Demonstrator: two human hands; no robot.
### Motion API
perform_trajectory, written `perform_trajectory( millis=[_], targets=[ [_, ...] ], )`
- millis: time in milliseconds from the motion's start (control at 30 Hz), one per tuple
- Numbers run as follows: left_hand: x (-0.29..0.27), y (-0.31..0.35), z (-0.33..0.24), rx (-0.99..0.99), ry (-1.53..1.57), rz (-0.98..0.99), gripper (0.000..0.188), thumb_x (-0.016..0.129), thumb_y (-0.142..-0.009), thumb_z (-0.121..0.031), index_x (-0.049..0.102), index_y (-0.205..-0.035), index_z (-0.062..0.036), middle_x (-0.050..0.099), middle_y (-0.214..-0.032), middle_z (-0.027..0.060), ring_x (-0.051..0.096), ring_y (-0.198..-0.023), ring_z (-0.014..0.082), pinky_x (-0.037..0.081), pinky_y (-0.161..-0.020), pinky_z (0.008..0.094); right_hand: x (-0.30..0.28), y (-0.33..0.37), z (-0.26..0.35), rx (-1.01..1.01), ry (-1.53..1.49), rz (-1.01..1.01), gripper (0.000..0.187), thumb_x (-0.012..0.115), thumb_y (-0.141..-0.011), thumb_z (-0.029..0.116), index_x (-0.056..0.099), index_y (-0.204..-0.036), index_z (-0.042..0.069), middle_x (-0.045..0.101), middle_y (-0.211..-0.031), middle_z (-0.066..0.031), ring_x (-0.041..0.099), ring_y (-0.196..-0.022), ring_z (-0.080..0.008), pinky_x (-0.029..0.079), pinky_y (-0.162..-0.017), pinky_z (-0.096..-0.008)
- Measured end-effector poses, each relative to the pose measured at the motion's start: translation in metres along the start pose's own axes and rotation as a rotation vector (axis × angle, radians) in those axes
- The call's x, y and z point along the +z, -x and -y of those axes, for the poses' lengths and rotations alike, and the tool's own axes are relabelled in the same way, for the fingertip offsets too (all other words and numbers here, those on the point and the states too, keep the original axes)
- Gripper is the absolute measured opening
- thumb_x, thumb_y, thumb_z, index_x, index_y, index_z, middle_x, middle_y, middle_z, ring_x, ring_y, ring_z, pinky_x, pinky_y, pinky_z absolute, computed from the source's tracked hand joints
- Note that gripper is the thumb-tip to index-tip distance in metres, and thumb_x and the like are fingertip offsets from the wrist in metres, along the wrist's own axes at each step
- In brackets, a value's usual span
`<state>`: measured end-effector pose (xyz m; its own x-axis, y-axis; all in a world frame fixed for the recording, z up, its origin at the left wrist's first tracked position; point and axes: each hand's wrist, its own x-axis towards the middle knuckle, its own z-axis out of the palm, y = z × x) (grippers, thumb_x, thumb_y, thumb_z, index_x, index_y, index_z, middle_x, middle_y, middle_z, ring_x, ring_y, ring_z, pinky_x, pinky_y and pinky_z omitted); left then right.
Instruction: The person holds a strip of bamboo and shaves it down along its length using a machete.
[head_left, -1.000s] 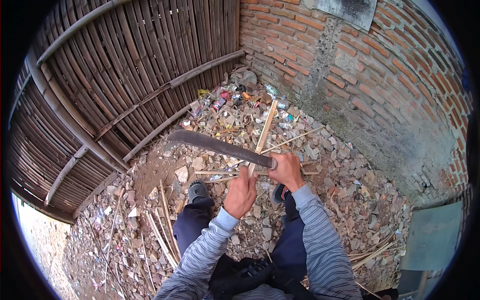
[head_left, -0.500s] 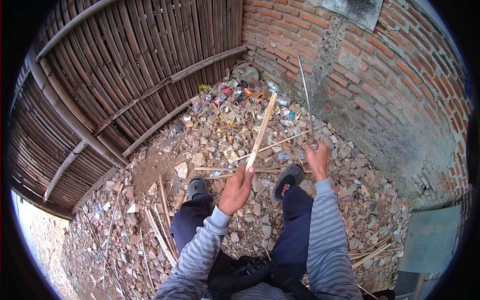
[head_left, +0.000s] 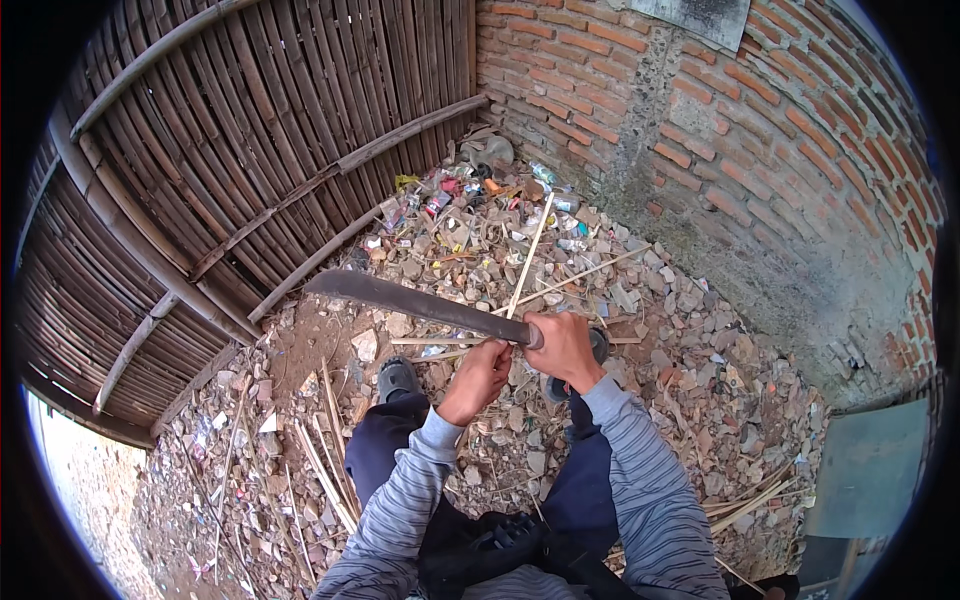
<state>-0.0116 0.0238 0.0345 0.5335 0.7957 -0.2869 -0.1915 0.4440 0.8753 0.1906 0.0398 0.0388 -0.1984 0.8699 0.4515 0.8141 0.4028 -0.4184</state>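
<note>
A machete [head_left: 405,298] with a dark, broad blade lies across my front, its tip pointing left. My right hand [head_left: 567,350] is closed around its handle. Just beside it, my left hand [head_left: 479,380] is closed on the lower end of a thin, pale bamboo strip [head_left: 532,252], its fingers close under the blade's handle end. The strip rises away from me past the blade, which covers part of it. It now shows its narrow edge. The two hands are almost touching.
Rubble ground [head_left: 590,450] with stones and litter surrounds my feet. More bamboo strips [head_left: 325,470] lie at left, others [head_left: 745,508] at right. A bamboo slat fence [head_left: 300,130] stands at left and a brick wall [head_left: 740,140] at right. A greenish panel [head_left: 868,470] is at lower right.
The machete has swung from upright at right to lying leftward across the strip. My right hand came left to meet my left hand, which lowered slightly. The strip has turned edge-on.
</note>
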Motion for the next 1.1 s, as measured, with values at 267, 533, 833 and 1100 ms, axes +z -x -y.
perform_trajectory(
  millis=[267,533,833,1100],
  targets=[
    [0.013,0.003,0.008,0.358,-0.802,-0.204,0.02,0.067,-0.095,-0.01,0.048,-0.091,-0.0049,0.042,-0.073,-0.0046,0.038,-0.065,0.0094,0.036,-0.059,0.0286,0.007,0.002,-0.004,0.025,-0.09,0.035,0.01,0.073,-0.076,0.021,0.073,-0.077,0.011,0.065,-0.06,-0.0145,0.069,-0.059,-0.0369,0.053,-0.055,-0.0479],
    [0.003,-0.007,0.017,0.36,-0.583,-0.083,0.024,0.071,-0.087,-0.006,0.047,-0.086,-0.0045,0.042,-0.074,-0.0035,0.039,-0.069,0.0097,0.036,-0.059,0.0312,0.01,0.001,-0.002,-0.02,-0.181,0.037,0.01,0.072,-0.077,0.021,0.076,-0.078,0.012,0.065,-0.06,-0.0154,0.069,-0.058,-0.0371,0.054,-0.056,-0.0475],
    [0.009,-0.005,0.017,0.502,-0.853,-0.303,0.017,0.066,-0.085,-0.004,0.05,-0.083,0.0005,0.048,-0.066,0.0139,0.05,-0.06,0.0287,0.044,-0.06,0.0409,0.012,0.004,0.005,-0.01,-0.087,0.152,0.013,0.073,-0.078,0.023,0.076,-0.076,0.011,0.069,-0.066,-0.0167,0.07,-0.062,-0.0392,0.055,-0.058,-0.0494],
    [0.002,-0.005,0.027,0.625,-0.931,-0.433,0.012,0.065,-0.086,-0.002,0.055,-0.086,0.0037,0.057,-0.066,0.0242,0.062,-0.062,0.0449,0.047,-0.058,0.0482,0.019,-0.001,0.011,0.106,-0.101,0.176,0.012,0.073,-0.078,0.022,0.077,-0.078,0.011,0.071,-0.072,-0.018,0.071,-0.068,-0.0416,0.056,-0.062,-0.0517]
  ],
)
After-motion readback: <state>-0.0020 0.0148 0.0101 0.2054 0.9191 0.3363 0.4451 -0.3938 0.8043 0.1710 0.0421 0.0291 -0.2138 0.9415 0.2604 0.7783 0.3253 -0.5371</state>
